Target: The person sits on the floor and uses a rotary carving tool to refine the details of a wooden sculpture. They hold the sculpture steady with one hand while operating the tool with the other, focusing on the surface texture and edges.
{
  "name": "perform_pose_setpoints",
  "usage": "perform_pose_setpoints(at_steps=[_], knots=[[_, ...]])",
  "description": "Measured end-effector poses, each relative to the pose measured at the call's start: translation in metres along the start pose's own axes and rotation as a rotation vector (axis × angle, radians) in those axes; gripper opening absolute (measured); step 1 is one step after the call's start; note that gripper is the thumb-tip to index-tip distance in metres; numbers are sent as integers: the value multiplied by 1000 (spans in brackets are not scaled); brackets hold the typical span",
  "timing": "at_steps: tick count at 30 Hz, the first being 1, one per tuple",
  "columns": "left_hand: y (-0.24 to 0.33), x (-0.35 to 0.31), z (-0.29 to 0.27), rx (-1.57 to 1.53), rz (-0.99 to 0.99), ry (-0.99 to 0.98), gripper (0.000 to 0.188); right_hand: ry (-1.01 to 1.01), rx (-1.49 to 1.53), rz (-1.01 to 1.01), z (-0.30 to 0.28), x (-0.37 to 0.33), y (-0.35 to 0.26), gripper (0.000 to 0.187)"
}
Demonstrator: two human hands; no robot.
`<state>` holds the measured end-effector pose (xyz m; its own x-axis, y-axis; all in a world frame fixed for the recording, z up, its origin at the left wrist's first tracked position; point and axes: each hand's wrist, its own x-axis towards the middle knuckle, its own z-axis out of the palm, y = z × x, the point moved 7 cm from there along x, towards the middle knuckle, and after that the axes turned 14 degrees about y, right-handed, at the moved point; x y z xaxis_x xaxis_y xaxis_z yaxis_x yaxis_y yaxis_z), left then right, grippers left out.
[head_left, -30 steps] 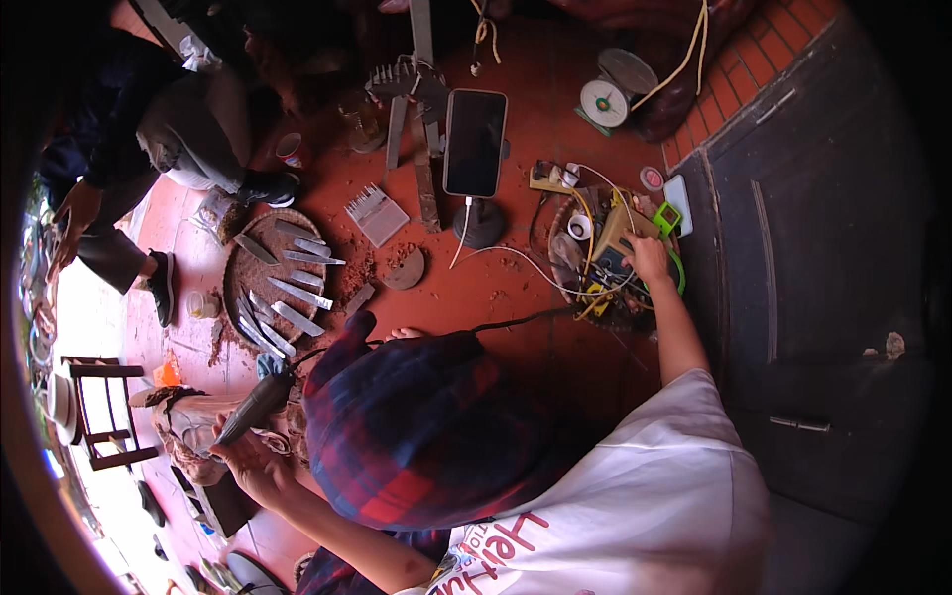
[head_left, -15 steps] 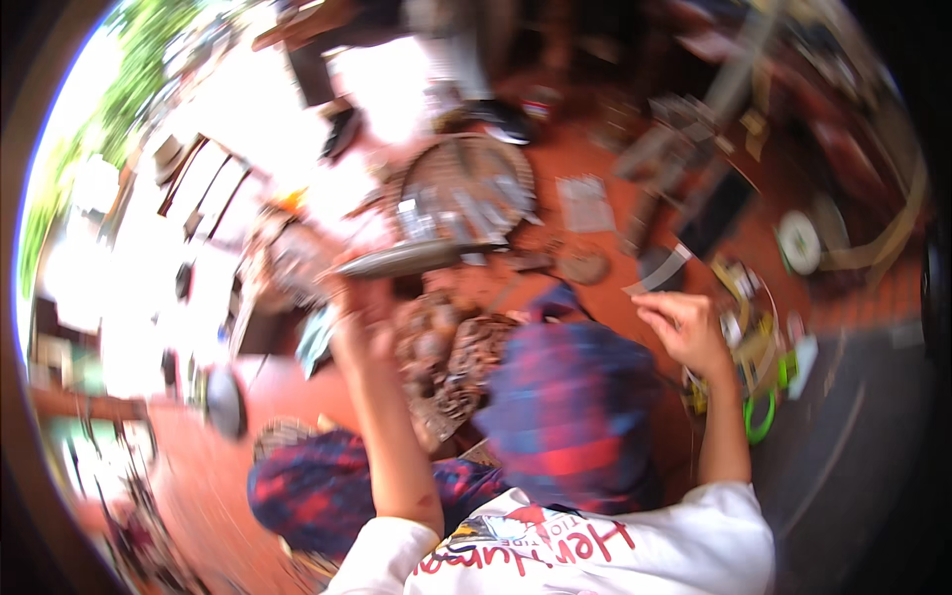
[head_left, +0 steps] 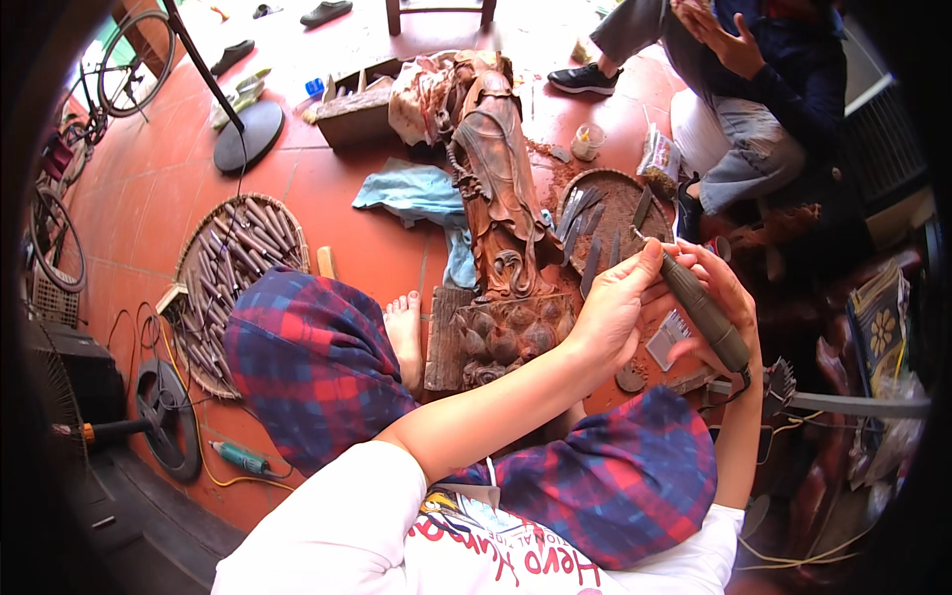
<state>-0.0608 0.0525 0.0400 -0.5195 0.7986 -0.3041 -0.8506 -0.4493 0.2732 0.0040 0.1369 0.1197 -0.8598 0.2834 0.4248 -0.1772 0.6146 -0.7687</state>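
Note:
Both my hands meet at centre right around an olive-green rotary carving handpiece [head_left: 706,315], which slants with its tip up and left. My left hand [head_left: 620,302] pinches at the tip end, where a small metal bit [head_left: 640,234] sticks out. My right hand [head_left: 729,288] cradles the body, its fingers behind it and thumb below. To the left of them a carved wooden figure [head_left: 496,149] lies lengthwise, with a carved petal base [head_left: 511,337] toward me. Beyond my hands sits a round woven tray [head_left: 595,177] of wood dust and several chisels.
A round basket [head_left: 288,213] packed with wooden-handled chisels stands left of my knee. A blue cloth [head_left: 412,188] lies against the figure. A green power tool [head_left: 241,457] with a yellow cord rests on the floor at lower left. Another person's hand [head_left: 739,50] is raised at upper right.
My view has swung left, so the figure and tray now appear farther right. Earlier my hands were apart, the left holding up the long dark handpiece; now both are on it.

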Motion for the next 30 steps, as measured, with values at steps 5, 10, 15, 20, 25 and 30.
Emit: perform_pose_setpoints(at_steps=[5, 10, 15, 20, 25, 30], knots=[[7, 52, 12, -154, 51, 30, 40, -38, -45, -236, 2, 59, 18, 69], [8, 96, -3, -182, 36, 58, 38, 56, -63, -360, 15, 83, 66, 45], [-19, 146, -58, 52, 2, 177, 31, 260, -158, -346, 24, 49, 154, 35], [-64, 148, -87, 333, -10, 273, 34, 329, -445, -378, 3, 27, 177, 35], [-118, 57, -66, 1158, 10, -149, 39, 523, -690, -382, -62, 27, 200, 30], [-149, -28, -50, 1484, -189, -1084, 51, 781, -541, -301, -76, 53, 165, 21]])
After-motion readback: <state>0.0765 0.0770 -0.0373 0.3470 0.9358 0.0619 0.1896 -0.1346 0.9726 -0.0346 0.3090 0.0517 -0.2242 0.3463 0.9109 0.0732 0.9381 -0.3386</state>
